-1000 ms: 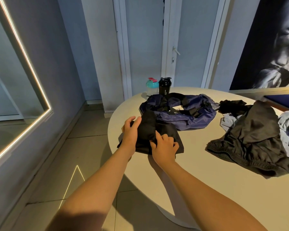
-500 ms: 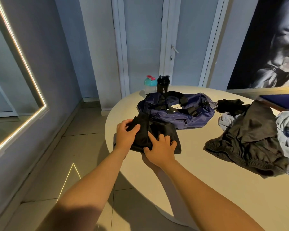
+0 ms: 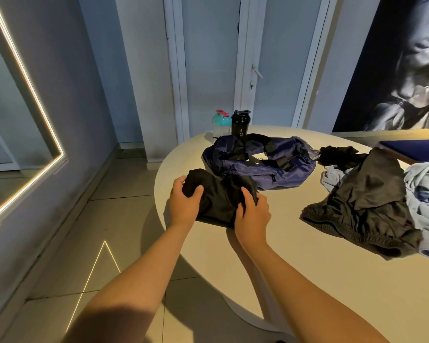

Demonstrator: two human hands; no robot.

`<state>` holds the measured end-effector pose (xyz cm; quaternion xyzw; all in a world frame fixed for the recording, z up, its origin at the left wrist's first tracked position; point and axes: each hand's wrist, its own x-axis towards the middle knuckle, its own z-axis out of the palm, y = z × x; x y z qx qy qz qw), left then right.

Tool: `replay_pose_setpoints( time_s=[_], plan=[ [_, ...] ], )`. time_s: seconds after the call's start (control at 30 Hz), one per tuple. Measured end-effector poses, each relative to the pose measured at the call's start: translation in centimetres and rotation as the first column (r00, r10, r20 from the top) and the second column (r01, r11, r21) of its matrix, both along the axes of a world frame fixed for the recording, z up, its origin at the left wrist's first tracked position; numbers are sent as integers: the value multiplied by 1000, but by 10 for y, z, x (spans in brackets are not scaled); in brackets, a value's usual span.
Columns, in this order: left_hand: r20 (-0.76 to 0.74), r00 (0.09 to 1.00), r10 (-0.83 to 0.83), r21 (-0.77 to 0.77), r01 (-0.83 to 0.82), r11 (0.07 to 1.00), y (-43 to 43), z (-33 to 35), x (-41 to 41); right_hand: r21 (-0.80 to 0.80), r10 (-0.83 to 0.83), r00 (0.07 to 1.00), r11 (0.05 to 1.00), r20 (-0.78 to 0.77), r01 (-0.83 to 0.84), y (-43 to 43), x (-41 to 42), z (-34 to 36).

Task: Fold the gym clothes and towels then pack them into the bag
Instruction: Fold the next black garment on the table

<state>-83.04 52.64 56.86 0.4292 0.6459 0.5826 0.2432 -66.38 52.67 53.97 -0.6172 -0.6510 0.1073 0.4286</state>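
A folded black garment [image 3: 221, 199] lies at the left edge of the round beige table [image 3: 307, 268]. My left hand [image 3: 183, 204] grips its left end, thumb over the cloth. My right hand [image 3: 253, 214] grips its right end with curled fingers. Just behind the garment sits the navy gym bag [image 3: 258, 164] with black straps, lying slack. To the right, dark shorts [image 3: 362, 209] lie crumpled over pale blue cloth [image 3: 426, 194], and a small black item [image 3: 337, 154] lies beyond them.
Two shaker bottles stand at the table's far edge, a teal one [image 3: 219, 123] and a black one [image 3: 240, 122]. A blue pad [image 3: 416, 144] lies on a ledge at the far right. Tiled floor drops off left of the table.
Both hands shifted from pressing and tucking the black garment to gripping its two ends; the right hand moved right, and the bundle looks more compact and slightly raised.
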Motion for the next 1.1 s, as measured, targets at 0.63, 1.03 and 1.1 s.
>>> replay_pose_setpoints(
  time_s=[0.63, 1.03, 1.1],
  plan=[
    [-857, 493, -149, -175, -7, 984, 22, -31, 6, -114, 14, 998, 993, 60, -7, -4, 2, -17],
    [-891, 442, 99, 122, 24, 992, -4, -46, 26, -201, 135, 986, 973, 100, -112, 15, 13, -5],
    [-874, 486, 15, -14, -57, 998, -1, -48, 29, -235, 173, 985, 958, 26, -162, 15, 12, -8]
  ],
)
